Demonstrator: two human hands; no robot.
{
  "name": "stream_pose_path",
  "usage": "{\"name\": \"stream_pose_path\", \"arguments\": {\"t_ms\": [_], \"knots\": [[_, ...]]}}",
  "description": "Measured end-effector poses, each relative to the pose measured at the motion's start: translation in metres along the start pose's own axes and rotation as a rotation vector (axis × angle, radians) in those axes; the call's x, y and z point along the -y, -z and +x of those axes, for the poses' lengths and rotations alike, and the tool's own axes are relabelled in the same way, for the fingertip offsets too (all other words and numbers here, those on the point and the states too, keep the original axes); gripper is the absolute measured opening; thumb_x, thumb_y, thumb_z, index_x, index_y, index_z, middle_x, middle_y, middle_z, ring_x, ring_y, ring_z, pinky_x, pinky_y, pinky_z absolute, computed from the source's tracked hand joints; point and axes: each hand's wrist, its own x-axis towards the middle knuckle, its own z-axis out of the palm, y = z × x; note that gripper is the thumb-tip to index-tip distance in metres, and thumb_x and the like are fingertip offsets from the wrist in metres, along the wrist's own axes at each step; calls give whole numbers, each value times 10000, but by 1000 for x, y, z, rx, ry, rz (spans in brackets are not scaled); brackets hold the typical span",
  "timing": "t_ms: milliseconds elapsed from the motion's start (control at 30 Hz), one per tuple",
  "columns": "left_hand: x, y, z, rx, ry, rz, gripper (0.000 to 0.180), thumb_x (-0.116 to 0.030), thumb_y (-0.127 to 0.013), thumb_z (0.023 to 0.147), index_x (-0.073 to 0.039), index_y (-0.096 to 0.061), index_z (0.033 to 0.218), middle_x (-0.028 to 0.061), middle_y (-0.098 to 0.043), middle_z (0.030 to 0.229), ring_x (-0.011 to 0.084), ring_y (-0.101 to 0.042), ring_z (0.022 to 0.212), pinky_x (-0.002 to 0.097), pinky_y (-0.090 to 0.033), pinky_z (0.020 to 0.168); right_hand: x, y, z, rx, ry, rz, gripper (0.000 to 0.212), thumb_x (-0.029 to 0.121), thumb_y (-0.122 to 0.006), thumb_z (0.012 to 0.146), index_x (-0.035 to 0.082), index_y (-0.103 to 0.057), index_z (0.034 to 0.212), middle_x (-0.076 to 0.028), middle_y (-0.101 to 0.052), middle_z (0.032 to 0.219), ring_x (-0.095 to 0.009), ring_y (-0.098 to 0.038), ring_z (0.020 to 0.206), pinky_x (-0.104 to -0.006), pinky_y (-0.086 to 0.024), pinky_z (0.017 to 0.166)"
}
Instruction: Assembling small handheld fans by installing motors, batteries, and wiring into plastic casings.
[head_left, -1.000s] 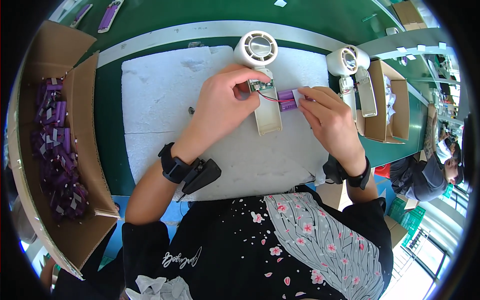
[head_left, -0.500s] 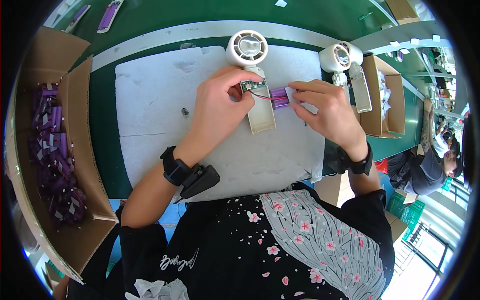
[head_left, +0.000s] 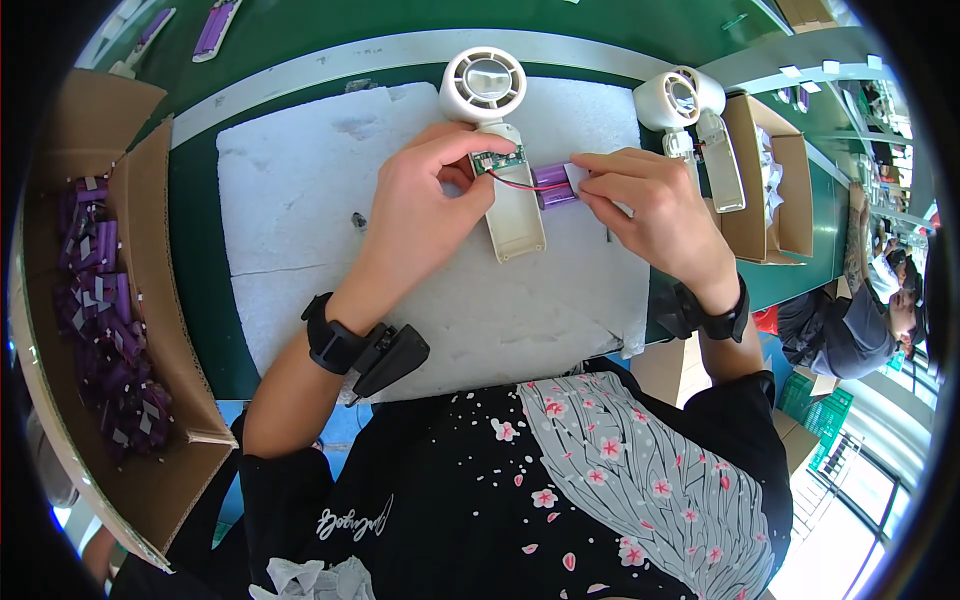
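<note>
A cream handheld fan (head_left: 517,225) lies with its handle casing open, its round head (head_left: 484,84) pointing away from me. A small green circuit board (head_left: 497,160) sits at the top of the casing. My left hand (head_left: 425,195) closes around this part, index fingertip and thumb at the board's edges. Red and black wires (head_left: 520,184) run from the board to a purple battery pack (head_left: 551,187) just right of the casing. My right hand (head_left: 650,205) pinches the pack's right end, where a white patch (head_left: 575,176) shows; the fingertips partly hide it.
A white foam sheet (head_left: 300,230) lies under the work on a green table (head_left: 205,250). At left stands a cardboard box (head_left: 165,300) of purple battery packs. More fans (head_left: 668,102) and a smaller box (head_left: 790,190) with white pieces are at right. Another person (head_left: 855,325) sits far right.
The right hand with the battery pack has shifted slightly left and up. The fan and left hand show a similar small shift, along with the whole view. Both hands keep their hold.
</note>
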Motion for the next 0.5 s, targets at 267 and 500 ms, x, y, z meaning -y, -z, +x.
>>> {"name": "stream_pose_path", "arguments": {"t_ms": [267,500], "knots": [[-3,-3,2,3,37,-17,306,57,-598,761,-42,-699,1031,81,-644,1002,148,-625,774,253,-512,697,1,-6,-1,-25,-155,29,83,-38,-665,765,-41,-614,831,-116,-676,1001,-234,-666,762,-316,-561,714],[1,0,-2,-43,43,4,307,55,-601,754,-46,-708,1023,84,-648,1007,141,-617,753,251,-509,689,-26,24,-18,-271,-453,289,66,22,-635,837,-25,-650,880,-90,-682,936,-146,-655,741,-249,-534,692]]}}
